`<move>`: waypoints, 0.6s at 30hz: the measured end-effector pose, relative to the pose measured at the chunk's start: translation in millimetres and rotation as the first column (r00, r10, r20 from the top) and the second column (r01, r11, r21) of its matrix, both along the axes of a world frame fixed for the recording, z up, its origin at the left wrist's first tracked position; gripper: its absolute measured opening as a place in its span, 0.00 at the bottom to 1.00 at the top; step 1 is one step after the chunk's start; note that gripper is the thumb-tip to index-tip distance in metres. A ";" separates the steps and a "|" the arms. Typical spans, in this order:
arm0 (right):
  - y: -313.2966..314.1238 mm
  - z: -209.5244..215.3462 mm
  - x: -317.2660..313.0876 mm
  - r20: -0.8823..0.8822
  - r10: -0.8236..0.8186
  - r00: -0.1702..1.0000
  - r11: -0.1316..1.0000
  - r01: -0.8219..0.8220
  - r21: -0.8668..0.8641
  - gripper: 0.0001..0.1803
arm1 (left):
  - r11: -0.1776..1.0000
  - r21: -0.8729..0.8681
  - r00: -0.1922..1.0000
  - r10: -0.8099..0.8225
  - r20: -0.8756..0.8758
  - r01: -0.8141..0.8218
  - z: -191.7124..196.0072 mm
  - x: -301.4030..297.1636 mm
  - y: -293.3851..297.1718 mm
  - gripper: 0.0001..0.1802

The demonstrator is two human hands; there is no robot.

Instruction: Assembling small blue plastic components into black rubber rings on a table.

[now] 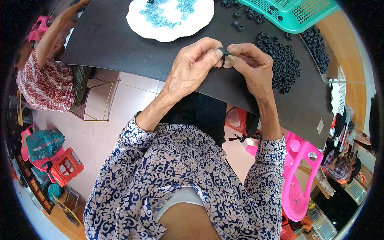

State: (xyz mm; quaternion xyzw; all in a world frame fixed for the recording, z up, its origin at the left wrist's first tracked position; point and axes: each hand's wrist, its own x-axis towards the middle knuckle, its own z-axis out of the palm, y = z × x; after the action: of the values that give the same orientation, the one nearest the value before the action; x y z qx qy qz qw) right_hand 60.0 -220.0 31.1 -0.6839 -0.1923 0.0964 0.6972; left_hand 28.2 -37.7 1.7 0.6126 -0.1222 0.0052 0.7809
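Left hand (195, 62) and right hand (256, 70): fingertips pinched on one small black piece (225, 54), mostly hidden, at dial centre. Progress, by judgement: one piece in work, not yet done; loose heap (281, 63) at three o'clock, finished or waiting, cannot tell. White plate (166, 36) at ten, green basket (294, 25) at two. Surface (108, 44) edge at six, near; widest room at nine.

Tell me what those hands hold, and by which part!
The left hand and right hand pinch a small dark piece; its gripped part is hidden.
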 end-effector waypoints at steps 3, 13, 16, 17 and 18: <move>-1.0 0.8 0.6 -0.016 -0.008 1.000 1.000 0.008 -0.001 0.10 | 1.000 0.023 1.000 -0.001 0.003 0.001 2.5 0.8 -0.9 0.11; -3.4 0.6 2.5 0.008 -0.029 1.000 1.000 0.029 -0.007 0.10 | 0.997 0.080 1.000 0.001 -0.007 0.000 4.4 2.6 -2.2 0.11; -2.2 0.5 1.8 0.021 -0.037 0.999 0.999 0.038 -0.022 0.10 | 0.997 0.081 1.000 -0.002 -0.007 0.002 3.8 2.7 -1.9 0.11; -2.1 0.3 1.7 0.029 -0.043 0.999 0.999 0.044 -0.020 0.10 | 0.997 0.080 1.000 -0.007 -0.007 0.008 3.5 2.8 -1.9 0.11; -2.3 0.4 2.0 0.038 -0.048 0.998 0.999 0.049 -0.019 0.10 | 0.997 0.079 1.000 -0.007 -0.008 0.007 3.5 3.0 -2.1 0.11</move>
State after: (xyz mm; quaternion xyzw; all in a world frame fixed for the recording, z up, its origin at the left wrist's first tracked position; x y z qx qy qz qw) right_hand 62.1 -222.4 31.4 -0.6969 -0.1877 0.0686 0.6887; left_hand 31.2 -39.8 5.2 0.6427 -0.1216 -0.0046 0.7564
